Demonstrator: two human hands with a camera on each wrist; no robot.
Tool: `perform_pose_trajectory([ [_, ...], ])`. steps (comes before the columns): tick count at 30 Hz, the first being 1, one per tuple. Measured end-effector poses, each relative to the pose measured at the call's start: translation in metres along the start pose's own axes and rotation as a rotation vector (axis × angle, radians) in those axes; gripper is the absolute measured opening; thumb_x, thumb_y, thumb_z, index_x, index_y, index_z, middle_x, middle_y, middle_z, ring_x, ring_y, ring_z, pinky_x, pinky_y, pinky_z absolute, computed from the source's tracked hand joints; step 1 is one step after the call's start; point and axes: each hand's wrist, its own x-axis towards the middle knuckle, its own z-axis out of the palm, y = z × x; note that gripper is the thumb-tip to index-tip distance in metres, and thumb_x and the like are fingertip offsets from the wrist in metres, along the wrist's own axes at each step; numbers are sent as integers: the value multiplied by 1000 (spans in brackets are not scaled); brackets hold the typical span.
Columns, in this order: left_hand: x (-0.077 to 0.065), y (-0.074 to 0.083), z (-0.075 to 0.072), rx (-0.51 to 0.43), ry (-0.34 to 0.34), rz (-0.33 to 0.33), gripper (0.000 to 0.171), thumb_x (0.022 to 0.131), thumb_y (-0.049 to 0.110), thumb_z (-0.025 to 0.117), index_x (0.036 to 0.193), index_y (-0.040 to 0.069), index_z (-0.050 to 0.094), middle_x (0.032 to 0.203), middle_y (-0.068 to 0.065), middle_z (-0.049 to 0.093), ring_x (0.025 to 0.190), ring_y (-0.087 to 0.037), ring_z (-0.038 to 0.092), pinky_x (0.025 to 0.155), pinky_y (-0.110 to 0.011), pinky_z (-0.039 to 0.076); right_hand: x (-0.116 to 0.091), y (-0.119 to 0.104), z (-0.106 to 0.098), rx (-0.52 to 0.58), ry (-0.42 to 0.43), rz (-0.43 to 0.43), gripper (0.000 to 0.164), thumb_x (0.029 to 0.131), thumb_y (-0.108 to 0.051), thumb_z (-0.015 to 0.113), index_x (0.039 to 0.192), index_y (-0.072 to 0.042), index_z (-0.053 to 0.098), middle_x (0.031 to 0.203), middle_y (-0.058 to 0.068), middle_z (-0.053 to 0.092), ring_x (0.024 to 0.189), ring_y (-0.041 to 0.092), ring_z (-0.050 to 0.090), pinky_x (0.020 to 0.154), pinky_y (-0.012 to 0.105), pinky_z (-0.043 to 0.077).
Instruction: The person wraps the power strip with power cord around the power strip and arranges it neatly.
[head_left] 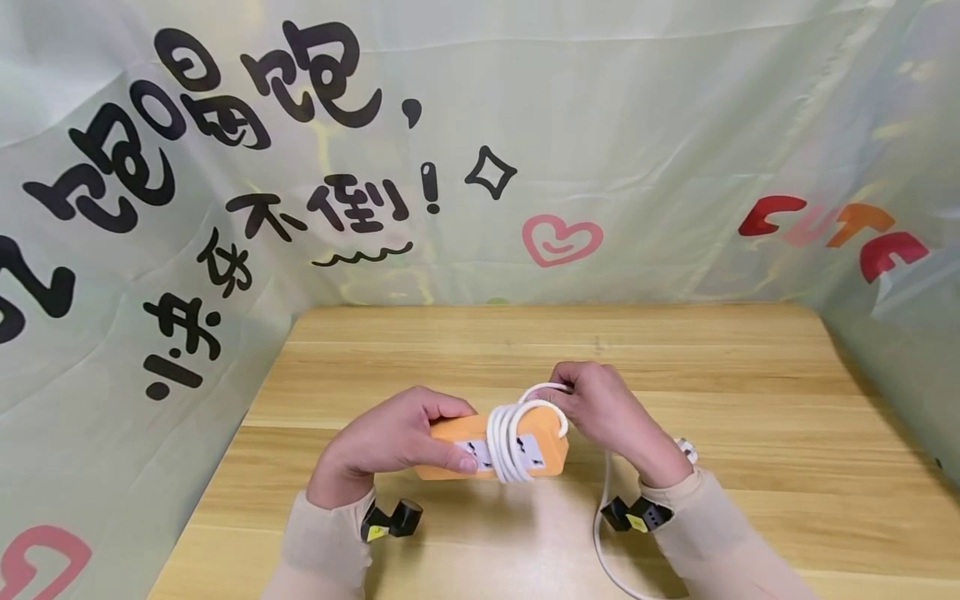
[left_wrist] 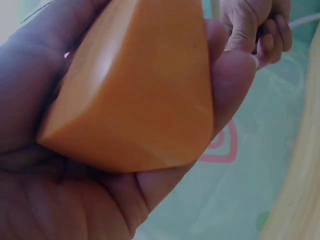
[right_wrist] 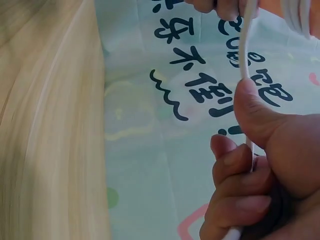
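Observation:
An orange power strip (head_left: 450, 429) is held above the wooden table, its white socket panels facing up. My left hand (head_left: 397, 433) grips its left end, thumb across the top face and fingers behind; the left wrist view shows the orange end (left_wrist: 150, 95) seated in the palm. Several turns of white cord (head_left: 506, 442) wrap round the strip's middle. Beyond its right end my right hand (head_left: 603, 408) pinches the cord, and in the right wrist view the cord (right_wrist: 243, 50) runs between thumb and curled fingers. A loose length of it hangs down past the right wrist.
Partly hidden behind the right wrist is a white plug (head_left: 686, 451). The wooden table (head_left: 787, 400) spreads under both hands. Pale printed curtains (head_left: 660, 125) enclose it at the back and sides. Small black cameras (head_left: 392, 518) sit on both wrists.

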Motion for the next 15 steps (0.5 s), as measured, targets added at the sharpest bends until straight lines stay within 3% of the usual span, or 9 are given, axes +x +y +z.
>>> perform_pose_trajectory([
  [5, 8, -7, 7, 196, -43, -68, 16, 86, 30, 88, 96, 23, 78, 79, 10, 67, 67, -5, 54, 63, -20, 46, -1, -2, 2, 38, -54, 49, 36, 93, -36, 82, 68, -18, 64, 58, -10, 42, 57, 9, 40, 56, 26, 37],
  [9, 16, -11, 14, 353, -56, -102, 16, 85, 34, 87, 90, 25, 75, 74, 17, 64, 63, 0, 50, 61, -19, 44, -2, -5, 3, 58, -54, 65, 35, 92, -32, 83, 66, -17, 64, 59, -9, 46, 58, 10, 42, 57, 28, 39],
  [15, 20, -11, 20, 416, -47, -117, 17, 85, 34, 87, 88, 23, 74, 73, 16, 63, 63, 0, 51, 60, -20, 45, -4, -11, 2, 70, -31, 68, 30, 90, -30, 85, 67, -20, 69, 62, -9, 55, 59, 11, 46, 57, 28, 41],
])
